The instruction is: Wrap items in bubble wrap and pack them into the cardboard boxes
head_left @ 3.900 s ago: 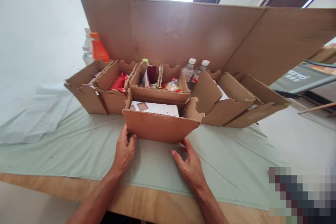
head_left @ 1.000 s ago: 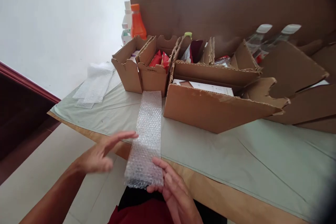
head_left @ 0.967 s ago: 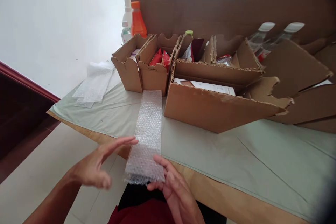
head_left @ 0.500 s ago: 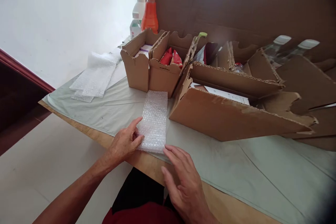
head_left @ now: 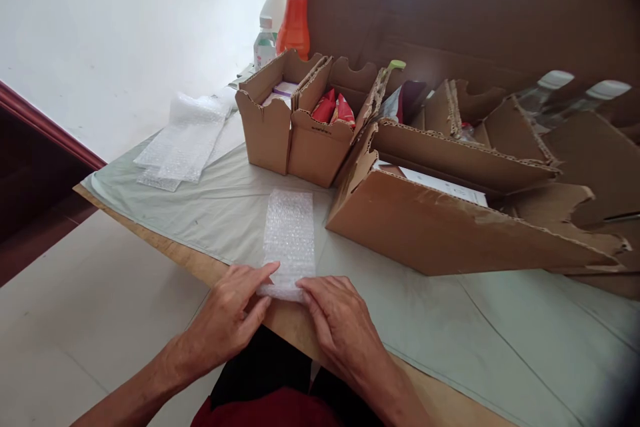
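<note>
Looking down through the head camera, you have both hands at the near end of a narrow strip of bubble wrap (head_left: pixel 290 237). It lies flat on the pale green cloth (head_left: pixel 215 210) and runs straight away from you. Your left hand (head_left: pixel 230 313) touches the strip's near left corner, with the forefinger stretched over it. Your right hand (head_left: pixel 335 320) touches the near right corner with bent fingers. The near edge looks slightly lifted or curled between the two hands. You cannot tell whether either hand is pinching the wrap or only resting on it.

The wooden table edge (head_left: pixel 165 248) runs beneath your left wrist, just left of that hand. Beyond your right hand, just beside the strip's far right side, stands a long, low cardboard box (head_left: pixel 450 233) with a white booklet (head_left: pixel 440 185) inside. Past the far end of the strip, close but apart from it, are two small cardboard boxes (head_left: pixel 270 137), and the right one holds red packets (head_left: pixel 334 109). Behind them stand an orange bottle (head_left: pixel 295 17) and a white bottle (head_left: pixel 277 0). Far out to the left of your left hand lies a loose pile of bubble wrap sheets (head_left: pixel 183 140). A tall cardboard sheet (head_left: pixel 450 13) stands behind everything. Two clear bottles (head_left: pixel 545 88) with white caps show in front of it, far beyond your right hand.
</note>
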Action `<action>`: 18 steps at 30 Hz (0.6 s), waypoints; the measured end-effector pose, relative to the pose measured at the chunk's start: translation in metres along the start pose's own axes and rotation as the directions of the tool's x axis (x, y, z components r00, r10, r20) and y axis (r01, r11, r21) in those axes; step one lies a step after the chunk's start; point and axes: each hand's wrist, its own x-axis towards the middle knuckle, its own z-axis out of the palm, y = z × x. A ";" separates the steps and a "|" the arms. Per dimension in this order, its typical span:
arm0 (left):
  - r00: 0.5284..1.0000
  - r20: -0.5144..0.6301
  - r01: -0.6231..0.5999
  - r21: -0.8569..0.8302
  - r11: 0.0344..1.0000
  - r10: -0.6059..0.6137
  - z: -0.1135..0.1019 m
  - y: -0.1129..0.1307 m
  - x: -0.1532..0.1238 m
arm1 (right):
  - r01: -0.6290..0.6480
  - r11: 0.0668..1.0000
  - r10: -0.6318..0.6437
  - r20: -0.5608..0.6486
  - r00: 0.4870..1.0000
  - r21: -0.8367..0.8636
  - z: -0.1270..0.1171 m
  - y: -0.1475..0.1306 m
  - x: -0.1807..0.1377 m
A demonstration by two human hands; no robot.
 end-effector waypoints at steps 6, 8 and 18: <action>0.984 -0.051 0.170 -0.019 0.985 -0.171 0.018 -0.010 0.014 | 0.029 0.988 -0.072 -0.293 0.953 -0.149 -0.001 -0.001 -0.007; 0.987 -0.096 0.136 0.055 0.989 -0.130 0.023 -0.013 0.017 | 0.090 0.981 -0.130 -0.239 0.962 -0.174 0.003 0.000 -0.008; 0.997 -0.007 -0.076 0.024 0.997 0.076 0.003 -0.004 -0.001 | 0.101 0.995 -0.100 -0.035 0.994 0.019 0.002 0.010 0.002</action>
